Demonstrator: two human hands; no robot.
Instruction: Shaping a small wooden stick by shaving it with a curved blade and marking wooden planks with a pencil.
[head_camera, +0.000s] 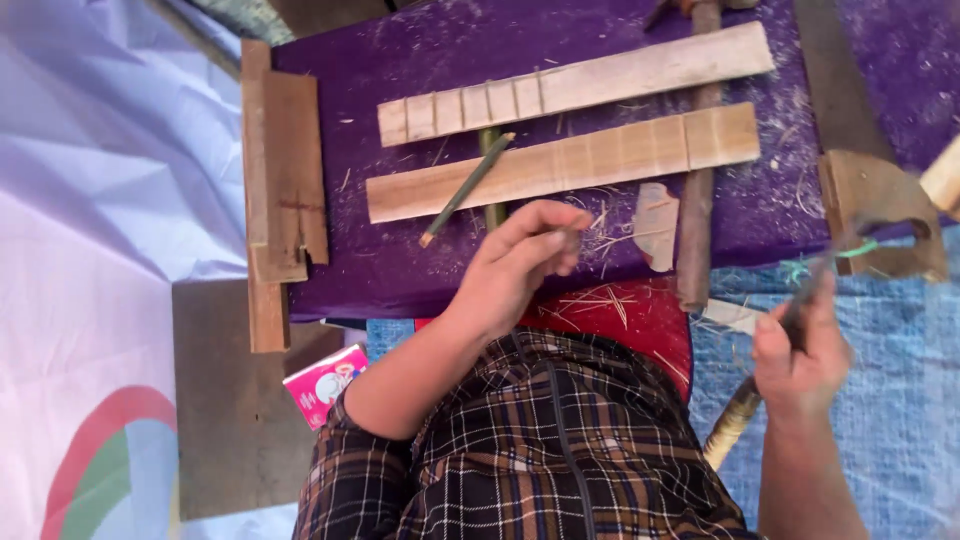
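The left hand (520, 262) hovered over the purple cloth (400, 260), fingertips pinched on something small I couldn't make out. Just beyond it lay two pale, rough-sawn wooden slats (570, 160) scored with cross-cuts, a thin green pencil (465, 188) slanting across the nearer one. The right hand (800, 355) was closed round a mottled handle (738, 415), its blurred tool above blue woven sheeting (900, 380).

Rough pale wood slats (560, 165), matt purple cloth (400, 60), woven blue plastic tarp (900, 400)
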